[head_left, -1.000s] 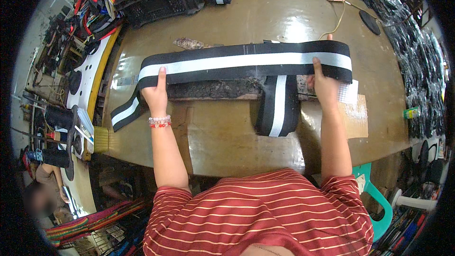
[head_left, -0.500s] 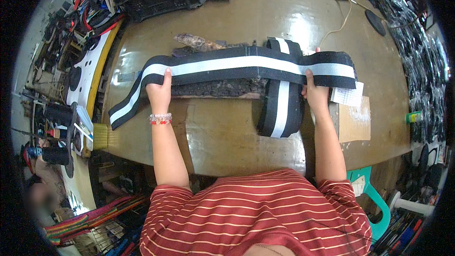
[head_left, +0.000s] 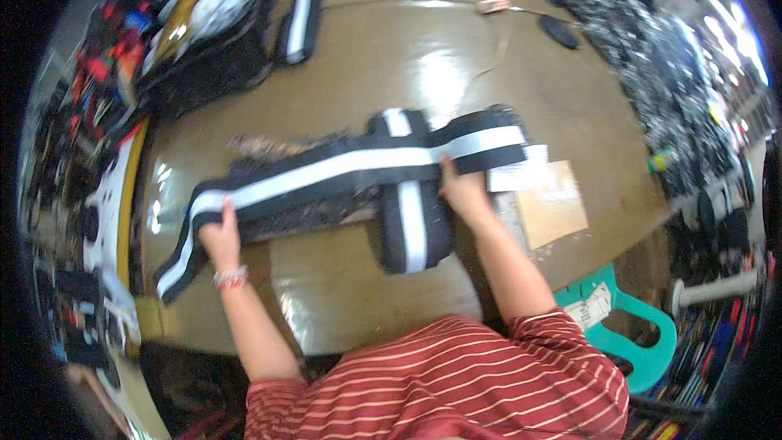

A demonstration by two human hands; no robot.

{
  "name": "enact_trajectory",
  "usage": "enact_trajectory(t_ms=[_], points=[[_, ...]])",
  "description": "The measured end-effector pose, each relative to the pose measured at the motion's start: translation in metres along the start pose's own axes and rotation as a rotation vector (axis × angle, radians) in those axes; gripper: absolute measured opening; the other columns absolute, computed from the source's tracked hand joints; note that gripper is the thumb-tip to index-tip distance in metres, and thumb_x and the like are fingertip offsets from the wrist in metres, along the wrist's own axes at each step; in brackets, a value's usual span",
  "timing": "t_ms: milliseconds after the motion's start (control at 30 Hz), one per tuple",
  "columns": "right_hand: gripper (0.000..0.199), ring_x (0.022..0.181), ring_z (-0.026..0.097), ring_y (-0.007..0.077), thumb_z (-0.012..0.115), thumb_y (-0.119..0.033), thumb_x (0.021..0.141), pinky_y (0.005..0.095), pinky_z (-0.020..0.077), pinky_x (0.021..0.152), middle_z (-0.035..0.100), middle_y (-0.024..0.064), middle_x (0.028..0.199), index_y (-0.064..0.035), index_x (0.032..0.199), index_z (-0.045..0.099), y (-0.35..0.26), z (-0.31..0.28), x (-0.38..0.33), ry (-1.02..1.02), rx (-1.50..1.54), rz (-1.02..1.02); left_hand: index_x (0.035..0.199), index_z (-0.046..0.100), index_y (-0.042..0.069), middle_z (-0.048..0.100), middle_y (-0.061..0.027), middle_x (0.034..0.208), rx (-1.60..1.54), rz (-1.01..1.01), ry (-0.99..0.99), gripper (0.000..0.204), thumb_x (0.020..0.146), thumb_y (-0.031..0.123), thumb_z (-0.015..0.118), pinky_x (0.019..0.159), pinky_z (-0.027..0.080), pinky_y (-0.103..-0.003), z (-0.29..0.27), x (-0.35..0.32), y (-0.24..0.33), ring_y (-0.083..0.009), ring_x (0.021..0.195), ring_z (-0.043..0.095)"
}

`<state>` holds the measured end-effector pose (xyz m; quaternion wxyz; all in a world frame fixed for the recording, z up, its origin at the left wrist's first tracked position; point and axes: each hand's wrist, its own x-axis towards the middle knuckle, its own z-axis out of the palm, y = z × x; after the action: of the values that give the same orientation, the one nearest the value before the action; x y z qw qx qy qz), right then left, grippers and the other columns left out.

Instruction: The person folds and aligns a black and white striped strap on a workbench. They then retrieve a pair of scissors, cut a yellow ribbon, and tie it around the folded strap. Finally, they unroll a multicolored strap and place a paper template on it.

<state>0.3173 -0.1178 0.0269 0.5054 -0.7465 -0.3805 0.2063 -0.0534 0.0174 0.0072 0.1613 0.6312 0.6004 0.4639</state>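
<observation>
A long black band with a white stripe (head_left: 326, 171) lies across the brown table (head_left: 456, 65), over a shorter black-and-white striped piece (head_left: 411, 228) that runs toward me. My left hand (head_left: 218, 236) presses flat on the band near its left end, which droops over the table edge. My right hand (head_left: 460, 191) rests flat on the band just right of the crossing piece. Neither hand grips anything; fingers are spread on the cloth. The picture is blurred.
A white paper (head_left: 517, 173) and a cardboard sheet (head_left: 552, 205) lie right of my right hand. Another striped piece (head_left: 297, 26) and a black crate (head_left: 208, 61) sit at the far left. Dark goods pile up on the right (head_left: 652, 73). A teal stool (head_left: 635, 326) stands below the table.
The view has tilted and blurred as my head moved. My right hand has slid left along the band toward the crossing piece. My left hand stays near the left end.
</observation>
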Motion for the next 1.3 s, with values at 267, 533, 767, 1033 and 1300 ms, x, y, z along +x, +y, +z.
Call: enact_trajectory(t_ms=[267, 533, 767, 1033, 1300], points=[[0.059, 0.046, 0.042, 0.0097, 0.046, 0.0, 0.09, 0.0243, 0.0416, 0.042, 0.053, 0.0077, 0.1, -0.0224, 0.142, 0.029, 0.001, 0.001, -0.001, -0.053, 0.177, -0.11, 0.086, 0.061, -0.012, 0.067, -0.0146, 0.084, -0.059, 0.023, -0.008, 0.031, 0.087, 0.018, 0.061, 0.069, 0.046, -0.034, 0.001, 0.0, -0.007, -0.0221, 0.074, 0.062], [0.057, 0.044, 0.042, 0.0103, 0.049, -0.005, 0.09, 0.0259, 0.0412, 0.042, 0.053, 0.0082, 0.095, -0.0205, 0.141, 0.03, 0.007, 0.003, 0.001, -0.075, 0.167, -0.119, 0.086, 0.061, -0.012, 0.066, -0.0152, 0.086, -0.044, 0.006, -0.019, 0.031, 0.087, 0.02, 0.062, 0.072, 0.046, -0.034, 0.0, 0.002, -0.012, -0.0223, 0.077, 0.062], [0.052, 0.043, 0.043, 0.0109, 0.051, -0.006, 0.09, 0.0266, 0.0404, 0.042, 0.056, 0.0075, 0.083, -0.0124, 0.138, 0.033, 0.015, 0.007, 0.002, 0.0, 0.209, -0.231, 0.086, 0.061, -0.012, 0.066, -0.0149, 0.087, -0.035, -0.006, -0.026, 0.032, 0.087, 0.02, 0.061, 0.073, 0.047, -0.035, 0.0, 0.001, -0.009, -0.0224, 0.078, 0.062], [0.033, 0.047, 0.052, 0.0115, 0.062, -0.022, 0.087, 0.024, 0.0422, 0.039, 0.057, 0.005, 0.075, -0.0011, 0.108, 0.048, -0.033, -0.021, -0.005, -0.069, 0.169, 0.231, 0.089, 0.061, -0.012, 0.066, -0.0199, 0.091, -0.054, 0.025, 0.072, 0.033, 0.084, 0.021, 0.063, 0.078, 0.047, -0.037, -0.002, 0.004, -0.014, -0.0291, 0.085, 0.064], [0.033, 0.044, 0.048, 0.0049, 0.077, -0.017, 0.072, 0.0198, 0.0346, 0.035, 0.062, 0.0023, 0.071, 0.0009, 0.094, 0.061, -0.135, -0.097, -0.012, -0.559, 0.061, -0.084, 0.079, 0.061, -0.008, 0.065, -0.0203, 0.079, -0.035, 0.14, 0.154, 0.029, 0.082, 0.021, 0.066, 0.069, 0.048, -0.038, 0.002, 0.002, -0.005, -0.0309, 0.074, 0.064]])
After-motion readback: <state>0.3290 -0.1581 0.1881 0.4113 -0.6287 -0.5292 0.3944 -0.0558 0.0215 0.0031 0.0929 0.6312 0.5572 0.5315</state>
